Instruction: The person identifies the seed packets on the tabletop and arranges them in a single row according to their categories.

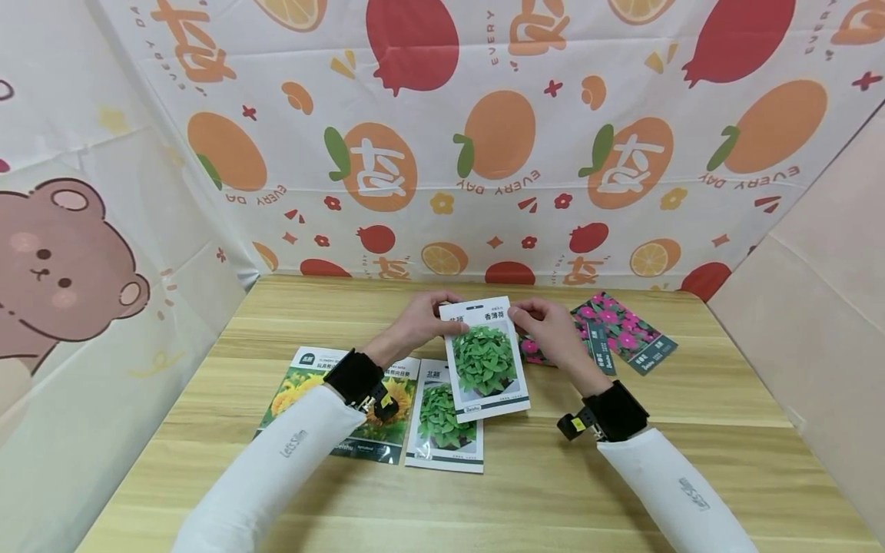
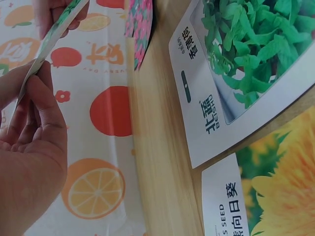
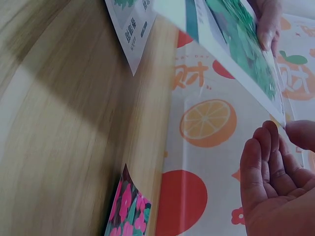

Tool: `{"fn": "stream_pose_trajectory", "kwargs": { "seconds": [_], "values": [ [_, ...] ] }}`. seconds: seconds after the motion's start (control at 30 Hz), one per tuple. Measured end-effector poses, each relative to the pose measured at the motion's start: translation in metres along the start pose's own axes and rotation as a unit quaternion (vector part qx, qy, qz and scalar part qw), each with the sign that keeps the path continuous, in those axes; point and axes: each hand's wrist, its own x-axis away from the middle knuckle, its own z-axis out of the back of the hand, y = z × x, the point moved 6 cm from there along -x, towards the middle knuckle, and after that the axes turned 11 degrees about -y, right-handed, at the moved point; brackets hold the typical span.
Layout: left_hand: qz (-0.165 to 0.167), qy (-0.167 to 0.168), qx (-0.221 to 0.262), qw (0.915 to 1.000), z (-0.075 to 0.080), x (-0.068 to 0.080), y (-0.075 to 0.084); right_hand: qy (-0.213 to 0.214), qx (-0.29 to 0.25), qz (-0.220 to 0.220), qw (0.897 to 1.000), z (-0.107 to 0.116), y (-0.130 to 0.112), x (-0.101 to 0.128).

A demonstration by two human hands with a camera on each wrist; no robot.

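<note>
Both hands hold one white seed packet with a green leafy plant printed on it (image 1: pixel 486 359) upright above the wooden table (image 1: pixel 691 453).

Head view: left hand (image 1: pixel 417 322) and right hand (image 1: pixel 549 322) pinch its top corners, face toward the person, apparently for reading. Left wrist view: fingertips (image 2: pixel 42 73) clamp the edge. Right wrist view: thumb and fingers (image 3: pixel 266 142) meet at the corner.

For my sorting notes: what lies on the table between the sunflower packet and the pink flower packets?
A second green-leaf packet lies flat there, seen in the head view.

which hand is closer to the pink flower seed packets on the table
Right. The right hand, pinching the held mint seed packet at its top corner, hovers just beside the pink flower packets. The left hand pinches the opposite corner, farther away.
</note>
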Motion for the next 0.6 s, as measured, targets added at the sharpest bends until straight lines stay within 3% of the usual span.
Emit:
{"fn": "stream_pose_trajectory", "kwargs": {
  "seconds": [0.4, 0.6],
  "values": [
    [0.003, -0.031, -0.012, 0.9994, -0.011, -0.002, 0.004, -0.045, -0.013, -0.042, 0.998, 0.009, 0.01, 0.0],
    [0.003, -0.047, -0.017, 0.9987, -0.019, -0.004, 0.003, -0.073, -0.002, -0.04, 0.997, 0.011, 0.013, 0.001]
  ]
}}
